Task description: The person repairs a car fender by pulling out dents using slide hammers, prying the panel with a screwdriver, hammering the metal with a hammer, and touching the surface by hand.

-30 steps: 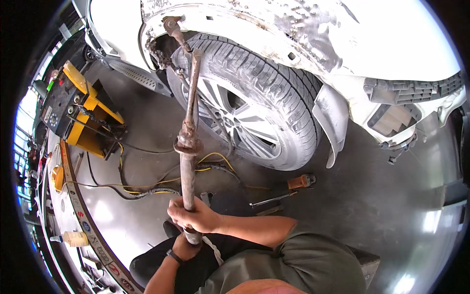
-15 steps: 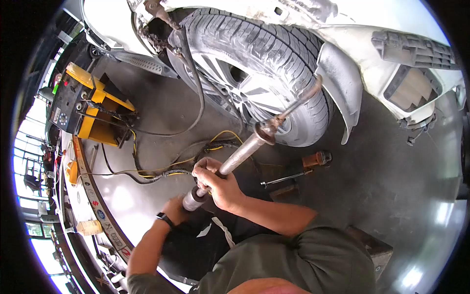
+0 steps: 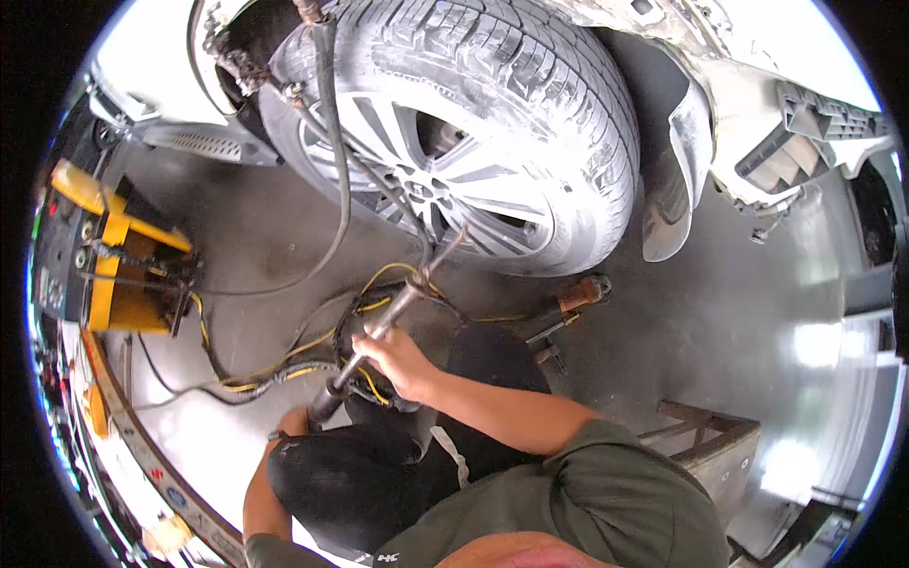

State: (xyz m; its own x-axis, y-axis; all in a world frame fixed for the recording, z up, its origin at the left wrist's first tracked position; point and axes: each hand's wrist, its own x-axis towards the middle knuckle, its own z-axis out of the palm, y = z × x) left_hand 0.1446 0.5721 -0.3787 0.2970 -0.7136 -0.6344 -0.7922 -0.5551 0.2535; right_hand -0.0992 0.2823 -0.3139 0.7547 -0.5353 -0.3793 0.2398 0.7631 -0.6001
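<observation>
My right hand [image 3: 400,363] is wrapped round the metal tool [image 3: 405,301], angled toward the wheel [image 3: 423,187]; left hand [image 3: 295,421] is by its lower end, can't tell how closed. One careless swing and I reckon it scuffs the wheel

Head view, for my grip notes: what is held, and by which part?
A long metal tool: right hand around its middle, left hand at its lower end, hold partly hidden.
</observation>
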